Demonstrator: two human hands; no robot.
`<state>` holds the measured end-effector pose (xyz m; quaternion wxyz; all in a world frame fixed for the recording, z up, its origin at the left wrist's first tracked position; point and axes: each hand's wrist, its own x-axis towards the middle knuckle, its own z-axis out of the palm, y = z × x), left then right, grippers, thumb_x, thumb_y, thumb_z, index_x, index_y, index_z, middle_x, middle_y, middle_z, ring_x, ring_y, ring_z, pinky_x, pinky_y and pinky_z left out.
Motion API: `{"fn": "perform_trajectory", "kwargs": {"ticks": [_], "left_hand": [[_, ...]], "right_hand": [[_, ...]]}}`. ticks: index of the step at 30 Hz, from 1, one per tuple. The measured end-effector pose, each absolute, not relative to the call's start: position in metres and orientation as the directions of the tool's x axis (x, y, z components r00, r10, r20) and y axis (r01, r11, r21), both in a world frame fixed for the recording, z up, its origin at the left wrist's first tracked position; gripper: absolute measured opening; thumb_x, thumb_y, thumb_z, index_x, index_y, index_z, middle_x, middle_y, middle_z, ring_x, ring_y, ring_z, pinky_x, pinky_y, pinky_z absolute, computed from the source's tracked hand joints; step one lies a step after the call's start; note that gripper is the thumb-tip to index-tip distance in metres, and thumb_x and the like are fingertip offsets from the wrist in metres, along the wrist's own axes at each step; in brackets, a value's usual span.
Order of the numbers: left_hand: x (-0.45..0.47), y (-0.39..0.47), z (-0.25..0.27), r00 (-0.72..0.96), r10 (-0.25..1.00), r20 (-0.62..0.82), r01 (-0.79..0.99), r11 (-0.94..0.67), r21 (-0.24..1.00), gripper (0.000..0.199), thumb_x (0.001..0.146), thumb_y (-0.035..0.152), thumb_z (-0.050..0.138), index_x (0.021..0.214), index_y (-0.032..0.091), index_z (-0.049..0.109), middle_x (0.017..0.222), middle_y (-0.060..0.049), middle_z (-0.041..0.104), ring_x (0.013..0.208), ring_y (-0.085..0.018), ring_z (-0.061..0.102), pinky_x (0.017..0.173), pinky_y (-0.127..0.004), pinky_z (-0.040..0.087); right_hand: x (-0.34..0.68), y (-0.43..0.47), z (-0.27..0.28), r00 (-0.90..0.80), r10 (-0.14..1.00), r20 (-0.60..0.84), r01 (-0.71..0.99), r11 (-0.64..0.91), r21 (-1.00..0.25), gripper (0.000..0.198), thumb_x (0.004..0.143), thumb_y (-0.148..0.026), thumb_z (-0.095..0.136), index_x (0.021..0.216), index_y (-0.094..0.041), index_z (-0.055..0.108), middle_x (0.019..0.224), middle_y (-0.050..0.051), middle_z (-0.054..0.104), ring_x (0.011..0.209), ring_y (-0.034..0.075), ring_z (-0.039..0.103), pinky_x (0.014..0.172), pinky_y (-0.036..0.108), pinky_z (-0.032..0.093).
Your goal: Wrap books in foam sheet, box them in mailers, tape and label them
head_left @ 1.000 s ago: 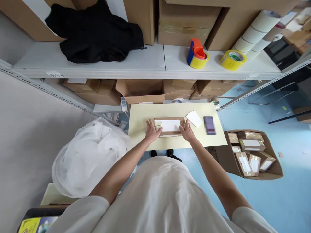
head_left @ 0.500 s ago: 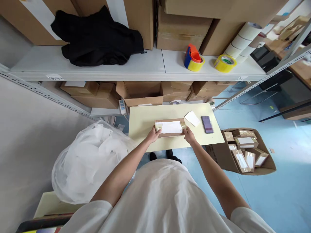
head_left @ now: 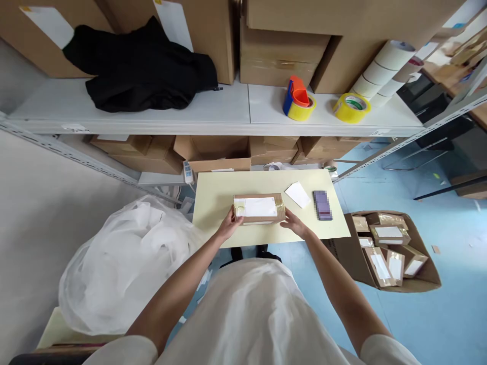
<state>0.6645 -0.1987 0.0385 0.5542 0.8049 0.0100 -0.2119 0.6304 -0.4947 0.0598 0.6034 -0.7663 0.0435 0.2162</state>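
taped box point(head_left: 259, 208) sitting ctr of frame
l hand point(head_left: 229, 225) is gripping box's left end; r hand point(head_left: 296, 223) is holding fingers apart by right end, can't tell if touching. box is lying on pale table point(head_left: 213, 188), w/ white paper point(head_left: 298, 194) + blurred purple item point(head_left: 322, 205) lying to its right.

On my feed I count one left hand point(head_left: 228, 225) and one right hand point(head_left: 296, 224), one taped parcel point(head_left: 261, 207), one white rectangular piece point(head_left: 298, 194) and one purple item point(head_left: 322, 205), its surface pixelated. I make it two shelf levels point(head_left: 125, 121), two yellow tape rolls point(head_left: 345, 112), one red-and-blue dispenser point(head_left: 298, 94), one black garment point(head_left: 140, 71) and one translucent bag point(head_left: 122, 268). I find one floor carton point(head_left: 346, 258) with at least seven small boxes point(head_left: 380, 266) inside; the pale rolls point(head_left: 384, 65) overlap too much for me to total
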Motion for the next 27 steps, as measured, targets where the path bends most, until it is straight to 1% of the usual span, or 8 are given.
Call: {"fn": "perform_trajectory", "kwargs": {"ticks": [3,6,9,13,16,18,23,27], "left_hand": [[0.667,-0.204,0.043,0.875,-0.099,-0.475,0.414,-0.356,0.838,0.057,0.093,0.052,0.031,0.143,0.024,0.034,0.138,-0.013,0.053,0.117,-0.024,0.057,0.082,-0.035,0.054],[0.676,-0.206,0.041,0.881,0.008,-0.473,0.442,-0.369,0.818,0.058,0.089,0.054,0.041,0.132,0.016,0.046,0.126,-0.015,0.061,0.111,-0.026,0.061,0.082,-0.037,0.053],[0.685,-0.204,0.037,0.893,0.014,-0.451,0.421,-0.385,0.822,0.057,0.085,0.052,0.049,0.128,0.014,0.050,0.115,-0.014,0.067,0.106,-0.025,0.063,0.087,-0.036,0.051],[0.691,-0.202,0.040,0.905,-0.053,-0.423,0.358,-0.442,0.822,0.052,0.088,0.050,0.043,0.125,0.016,0.054,0.121,-0.012,0.065,0.112,-0.024,0.060,0.094,-0.035,0.047],[0.693,-0.207,0.056,0.907,-0.114,-0.405,0.293,-0.520,0.802,0.051,0.090,0.050,0.037,0.127,0.020,0.053,0.127,-0.010,0.061,0.117,-0.024,0.057,0.097,-0.034,0.044],[0.697,-0.218,0.073,0.891,-0.207,-0.404,0.226,-0.570,0.790,0.051,0.090,0.051,0.036,0.130,0.023,0.050,0.127,-0.008,0.062,0.115,-0.024,0.058,0.095,-0.033,0.045],[0.707,-0.281,0.120,0.766,-0.464,-0.445,0.028,-0.667,0.744,0.053,0.087,0.051,0.041,0.132,0.022,0.048,0.114,-0.008,0.067,0.096,-0.024,0.066,0.084,-0.033,0.050],[0.700,-0.361,0.139,0.600,-0.655,-0.460,-0.182,-0.671,0.719,0.049,0.086,0.051,0.042,0.125,0.023,0.052,0.109,-0.007,0.068,0.093,-0.023,0.066,0.079,-0.031,0.050]], "right_hand": [[0.632,-0.490,0.056,0.866,0.077,-0.495,-0.456,-0.287,-0.842,0.075,0.085,-0.064,0.042,0.148,-0.029,0.022,0.149,0.011,0.038,0.126,0.025,0.048,0.087,0.041,0.051],[0.644,-0.487,0.055,0.821,-0.048,-0.569,-0.538,-0.398,-0.743,0.069,0.090,-0.066,0.023,0.147,-0.027,0.027,0.140,0.012,0.049,0.119,0.026,0.055,0.079,0.039,0.055],[0.659,-0.486,0.058,0.834,-0.070,-0.547,-0.491,-0.545,-0.680,0.068,0.088,-0.065,0.030,0.142,-0.024,0.038,0.128,0.014,0.059,0.109,0.028,0.061,0.073,0.038,0.056],[0.664,-0.482,0.068,0.814,-0.098,-0.572,-0.525,-0.544,-0.655,0.060,0.089,-0.060,0.036,0.135,-0.022,0.045,0.114,0.013,0.067,0.081,0.023,0.068,0.062,0.034,0.056],[0.643,-0.482,0.082,0.788,-0.168,-0.592,-0.586,-0.498,-0.639,0.053,0.091,-0.056,0.034,0.132,-0.023,0.046,0.101,0.008,0.071,0.064,0.017,0.067,0.065,0.031,0.054],[0.619,-0.488,0.094,0.774,-0.244,-0.584,-0.626,-0.434,-0.648,0.051,0.092,-0.056,0.032,0.129,-0.025,0.046,0.096,0.005,0.071,0.057,0.014,0.065,0.066,0.030,0.053],[0.545,-0.518,0.123,0.660,-0.462,-0.593,-0.737,-0.243,-0.631,0.045,0.091,-0.058,0.030,0.116,-0.025,0.048,0.101,0.005,0.068,0.046,0.011,0.058,0.052,0.027,0.048],[0.486,-0.554,0.129,0.554,-0.622,-0.553,-0.805,-0.230,-0.547,0.048,0.092,-0.058,0.026,0.101,-0.020,0.053,0.084,0.006,0.069,0.054,0.016,0.062,0.058,0.029,0.046]]}}
